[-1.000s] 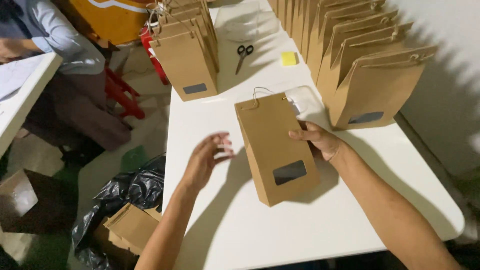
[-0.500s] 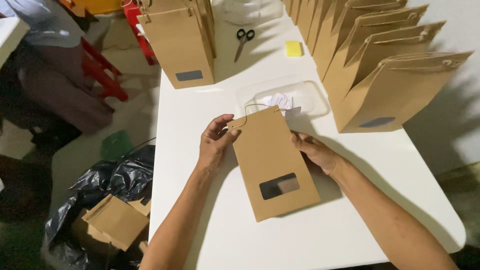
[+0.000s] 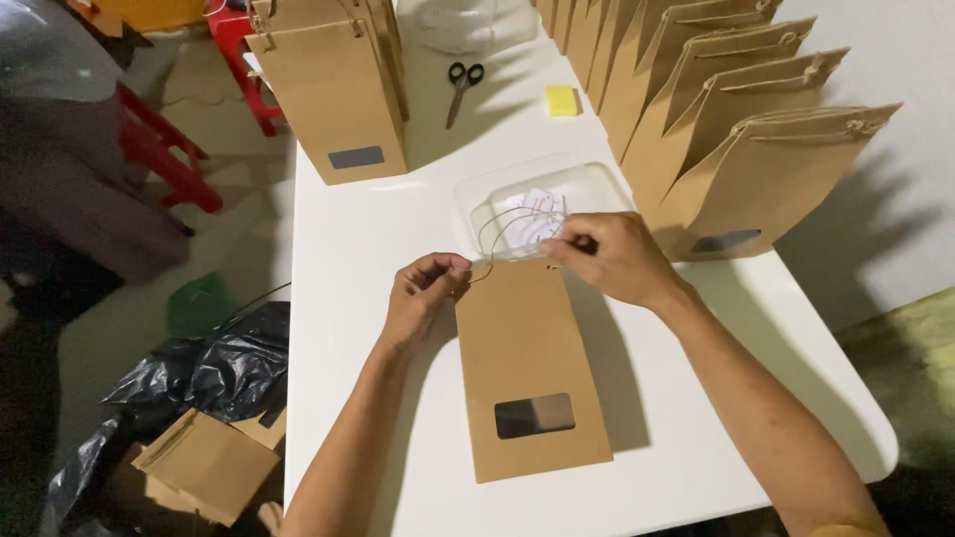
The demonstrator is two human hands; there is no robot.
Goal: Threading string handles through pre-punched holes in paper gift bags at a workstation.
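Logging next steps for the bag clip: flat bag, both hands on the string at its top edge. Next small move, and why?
Probably draw the string taut through the top edge of the flat kraft bag. The left hand pinches one end, the right hand the other, and a slack loop arches over the clear tray.

A flat paper bag (image 3: pixel 529 373) lies at centre frame on the tabletop (image 3: pixel 378 239). A plastic tray (image 3: pixel 537 204) sits just above it. Scissors (image 3: pixel 460 89) lie top centre, standing bags (image 3: pixel 741 149) line the upper right, more bags (image 3: pixel 333 85) upper left.
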